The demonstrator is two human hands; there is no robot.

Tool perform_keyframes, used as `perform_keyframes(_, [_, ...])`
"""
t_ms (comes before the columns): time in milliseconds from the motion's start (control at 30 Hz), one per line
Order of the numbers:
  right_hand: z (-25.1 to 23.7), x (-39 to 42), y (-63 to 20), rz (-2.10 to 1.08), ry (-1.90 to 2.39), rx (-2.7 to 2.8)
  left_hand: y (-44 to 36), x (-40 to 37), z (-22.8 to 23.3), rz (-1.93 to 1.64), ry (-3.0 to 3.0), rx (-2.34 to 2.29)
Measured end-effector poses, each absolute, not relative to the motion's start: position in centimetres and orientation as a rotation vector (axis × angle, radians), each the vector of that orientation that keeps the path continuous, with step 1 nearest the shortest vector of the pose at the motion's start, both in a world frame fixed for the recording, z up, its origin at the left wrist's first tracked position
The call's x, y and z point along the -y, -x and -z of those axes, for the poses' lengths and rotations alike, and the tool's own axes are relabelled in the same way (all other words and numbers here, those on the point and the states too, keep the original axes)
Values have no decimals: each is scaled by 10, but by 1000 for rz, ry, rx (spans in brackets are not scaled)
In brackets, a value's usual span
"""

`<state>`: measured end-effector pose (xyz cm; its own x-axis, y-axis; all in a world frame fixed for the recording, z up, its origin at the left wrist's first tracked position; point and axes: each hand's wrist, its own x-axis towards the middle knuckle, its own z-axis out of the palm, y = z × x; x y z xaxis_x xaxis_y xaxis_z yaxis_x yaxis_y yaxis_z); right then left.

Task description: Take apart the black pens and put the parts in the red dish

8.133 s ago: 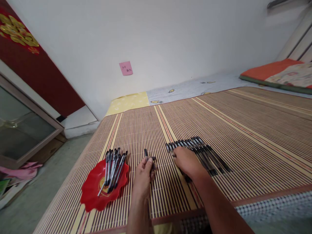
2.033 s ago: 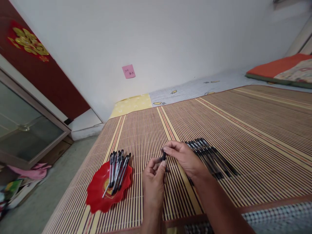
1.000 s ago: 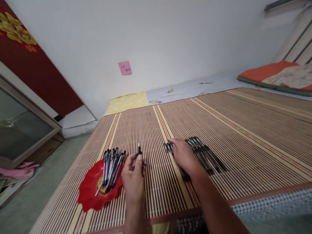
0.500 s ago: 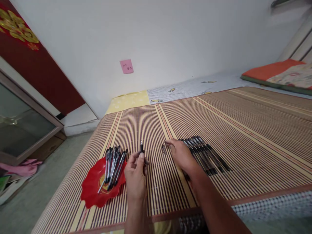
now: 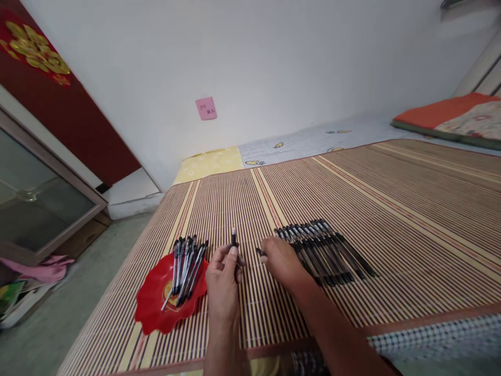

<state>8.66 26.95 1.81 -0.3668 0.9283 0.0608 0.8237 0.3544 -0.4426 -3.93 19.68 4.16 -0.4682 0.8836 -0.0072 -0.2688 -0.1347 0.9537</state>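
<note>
Where the striped bamboo mat (image 5: 391,209) covers the bed, its right side runs out of frame; row of capped pens (image 5: 324,249) lies just right of the right hand (image 5: 279,262), near ends partly hidden by that wrist; red dish (image 5: 154,303) holds loose pens (image 5: 187,267); left hand (image 5: 223,277), fingers closed, holds one pen (image 5: 234,238) upright; right fingers pinch a small dark piece (image 5: 259,252), hard to make out.

The head camera looked forward and down from close above the mat (image 5: 352,188), facing the wall (image 5: 274,62).
</note>
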Motion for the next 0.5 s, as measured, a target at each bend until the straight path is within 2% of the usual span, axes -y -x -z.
perform_keyframes(233, [-18,-269,-85,-666,1460,2175,38,-197,-44,-1679,-782,-1280])
perform_keyframes(400, [-32,-277,-96,-1234,997,1417,38,-196,-42,-1609,-826,-1282])
perform_keyframes(500, [-43,-277,-103,-1385,843,1060,37,-195,-42,-1561,-879,-1295])
